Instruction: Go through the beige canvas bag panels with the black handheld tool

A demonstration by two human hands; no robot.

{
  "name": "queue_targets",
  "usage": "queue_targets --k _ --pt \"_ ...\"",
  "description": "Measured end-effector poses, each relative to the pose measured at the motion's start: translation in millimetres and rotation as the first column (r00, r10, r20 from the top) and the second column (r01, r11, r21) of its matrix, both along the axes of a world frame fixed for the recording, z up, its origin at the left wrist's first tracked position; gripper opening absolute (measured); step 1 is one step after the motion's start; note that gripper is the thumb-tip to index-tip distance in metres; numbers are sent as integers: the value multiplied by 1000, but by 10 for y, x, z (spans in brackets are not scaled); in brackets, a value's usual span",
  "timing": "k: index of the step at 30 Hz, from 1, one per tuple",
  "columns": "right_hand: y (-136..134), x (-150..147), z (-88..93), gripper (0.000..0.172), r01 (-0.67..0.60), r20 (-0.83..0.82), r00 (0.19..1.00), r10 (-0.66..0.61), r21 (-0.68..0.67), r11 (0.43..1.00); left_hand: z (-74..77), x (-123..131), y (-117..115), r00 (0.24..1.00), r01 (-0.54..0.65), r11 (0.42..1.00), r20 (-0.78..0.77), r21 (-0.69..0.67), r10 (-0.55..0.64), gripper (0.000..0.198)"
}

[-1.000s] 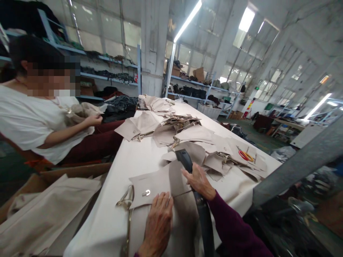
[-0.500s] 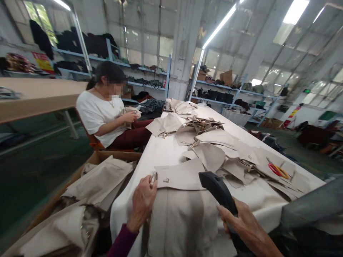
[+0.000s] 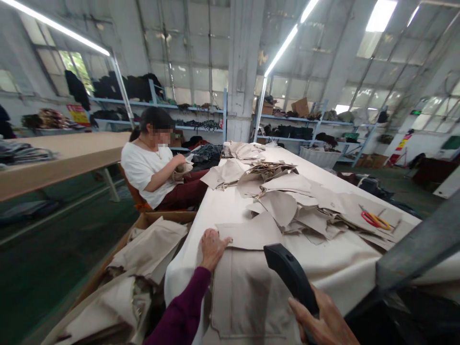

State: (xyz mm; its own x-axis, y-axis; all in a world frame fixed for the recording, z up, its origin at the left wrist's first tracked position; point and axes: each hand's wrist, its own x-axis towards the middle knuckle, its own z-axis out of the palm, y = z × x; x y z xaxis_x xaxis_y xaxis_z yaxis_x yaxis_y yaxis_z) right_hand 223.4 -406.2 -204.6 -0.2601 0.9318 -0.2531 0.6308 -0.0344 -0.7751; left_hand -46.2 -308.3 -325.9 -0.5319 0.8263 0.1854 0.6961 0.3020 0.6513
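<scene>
My left hand [image 3: 212, 248] grips the left end of a flat beige fabric piece [image 3: 255, 231] at the table's near edge. Its thumb lies across the top, by a small metal fitting, and its other fingers curl at the end. Below it a larger beige fabric panel [image 3: 251, 292] with stitched edges hangs toward me. My right hand [image 3: 323, 314] is wrapped round a curved black handheld tool [image 3: 289, 268], whose blunt head points up and left over the hanging fabric, near the flat piece.
Beige pieces with metal fittings [image 3: 276, 201] are heaped along the white-covered table [image 3: 223, 206]. Red-and-yellow scissors [image 3: 375, 220] lie at right. A carton [image 3: 142, 223] of beige pieces stands at left. Beyond it, a seated person [image 3: 151, 163] handles fabric. A grey metal post [image 3: 417, 247] slants across the right.
My left hand has shifted its hold, its thumb now over the metal fitting. The black tool sits slightly lower in view. The camera has turned a little, and the co-worker's hands have moved.
</scene>
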Motion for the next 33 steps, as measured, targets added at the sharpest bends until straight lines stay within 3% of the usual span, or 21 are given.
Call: queue_targets --k 4,7,9,12,14,16,19,21,25,29,33 --pt "-116 124 -73 42 3 -51 999 -2 15 1000 15 158 -8 997 58 994 37 88 -61 11" --pt "-209 228 -84 44 6 -50 999 -7 -20 1000 93 218 -62 993 76 987 84 138 -88 10" --pt "-283 295 -65 43 29 -41 999 -30 -15 999 218 219 -149 989 91 979 98 180 -110 15" --pt "-403 390 -9 38 38 -47 998 -36 46 998 527 208 -367 980 153 928 71 340 -188 14" --pt "-484 448 38 36 28 -41 999 -25 75 997 770 207 -544 968 238 849 -50 471 -244 9" --pt "-572 500 93 36 30 -35 999 -26 104 994 982 209 -714 921 388 732 -272 559 -280 6" --pt "-736 563 204 35 71 -66 996 -61 157 985 1168 212 -911 739 653 526 -611 545 -283 17" --pt "-868 598 297 35 63 -59 997 -55 153 986 1195 228 -1005 609 765 445 -746 465 -270 21" --pt "-1170 653 458 39 8 -24 1000 -3 178 984 1140 335 -1175 444 866 382 -847 322 -294 18" --pt "-1469 645 503 38 -25 -11 1000 29 250 968 1085 491 -1362 365 914 299 -880 275 -303 19" --pt "-1691 549 442 34 36 106 993 -58 197 980 1011 593 -1513 314 938 234 -911 255 -268 17"
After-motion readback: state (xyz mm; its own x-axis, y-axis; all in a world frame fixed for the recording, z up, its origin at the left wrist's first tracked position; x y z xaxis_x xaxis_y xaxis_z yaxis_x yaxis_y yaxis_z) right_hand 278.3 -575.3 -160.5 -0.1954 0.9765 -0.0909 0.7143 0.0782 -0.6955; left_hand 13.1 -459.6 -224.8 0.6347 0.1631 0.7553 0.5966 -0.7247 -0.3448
